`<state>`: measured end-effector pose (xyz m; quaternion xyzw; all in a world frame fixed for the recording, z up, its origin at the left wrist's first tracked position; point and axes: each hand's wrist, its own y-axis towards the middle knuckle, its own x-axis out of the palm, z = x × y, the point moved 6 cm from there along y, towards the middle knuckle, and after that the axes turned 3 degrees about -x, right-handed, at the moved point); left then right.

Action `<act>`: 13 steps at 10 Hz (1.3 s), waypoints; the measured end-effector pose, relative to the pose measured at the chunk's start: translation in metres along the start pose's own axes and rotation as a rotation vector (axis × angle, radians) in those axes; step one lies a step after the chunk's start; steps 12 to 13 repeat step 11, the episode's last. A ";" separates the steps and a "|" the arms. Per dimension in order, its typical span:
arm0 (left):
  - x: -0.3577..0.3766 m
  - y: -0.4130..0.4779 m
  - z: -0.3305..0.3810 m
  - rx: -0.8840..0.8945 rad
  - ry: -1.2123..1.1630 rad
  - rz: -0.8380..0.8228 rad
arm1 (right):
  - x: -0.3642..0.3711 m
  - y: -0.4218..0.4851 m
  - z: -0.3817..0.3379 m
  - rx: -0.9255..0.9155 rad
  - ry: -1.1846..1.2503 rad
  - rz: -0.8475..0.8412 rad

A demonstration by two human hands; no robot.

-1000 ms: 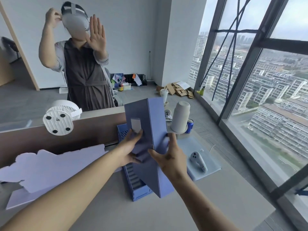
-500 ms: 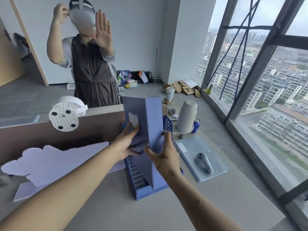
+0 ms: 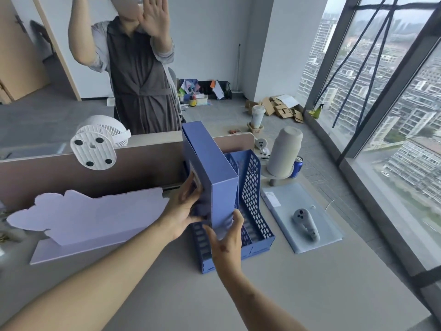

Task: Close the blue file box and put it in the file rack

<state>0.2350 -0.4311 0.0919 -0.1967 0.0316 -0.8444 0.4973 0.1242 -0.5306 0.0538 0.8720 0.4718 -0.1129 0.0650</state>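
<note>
Blue file box (image 3: 216, 177) upright in file rack (image 3: 254, 206), clasped between left hand (image 3: 182, 211) and right hand (image 3: 226, 240) grip

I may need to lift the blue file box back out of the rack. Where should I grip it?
Probably pinch the blue file box by its narrow front spine, from the near side: it stands upright in the file rack, whose mesh dividers block its broad faces lower down.

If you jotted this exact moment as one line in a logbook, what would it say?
step: racking | blue file box: closed, upright, over file rack | left hand: on box side | right hand: at box's lower front
</note>
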 end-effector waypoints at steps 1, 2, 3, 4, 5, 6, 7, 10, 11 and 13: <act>0.000 -0.004 -0.001 0.024 0.003 -0.013 | 0.001 0.000 0.005 -0.050 -0.015 0.040; -0.002 -0.004 -0.003 0.024 0.011 -0.025 | 0.006 -0.002 0.007 -0.049 -0.005 0.057; -0.008 -0.004 -0.010 0.005 0.006 -0.007 | 0.011 -0.003 0.014 -0.047 -0.006 0.052; -0.015 -0.005 -0.025 -0.018 0.001 0.027 | 0.015 -0.004 0.028 -0.032 -0.017 0.029; -0.017 -0.007 -0.040 -0.043 -0.013 0.050 | 0.017 -0.008 0.040 0.004 -0.036 0.007; -0.019 -0.009 -0.057 -0.072 -0.027 0.065 | 0.015 -0.015 0.051 0.006 -0.060 -0.014; -0.021 -0.014 -0.062 -0.099 -0.045 0.101 | 0.009 -0.018 0.056 0.015 -0.102 -0.056; -0.029 -0.048 -0.047 -0.103 0.076 0.263 | -0.005 -0.011 0.049 0.000 -0.161 -0.249; -0.041 -0.077 -0.040 -0.104 0.238 0.296 | -0.040 0.003 0.015 -0.105 -0.078 -0.162; -0.041 -0.077 -0.040 -0.104 0.238 0.296 | -0.040 0.003 0.015 -0.105 -0.078 -0.162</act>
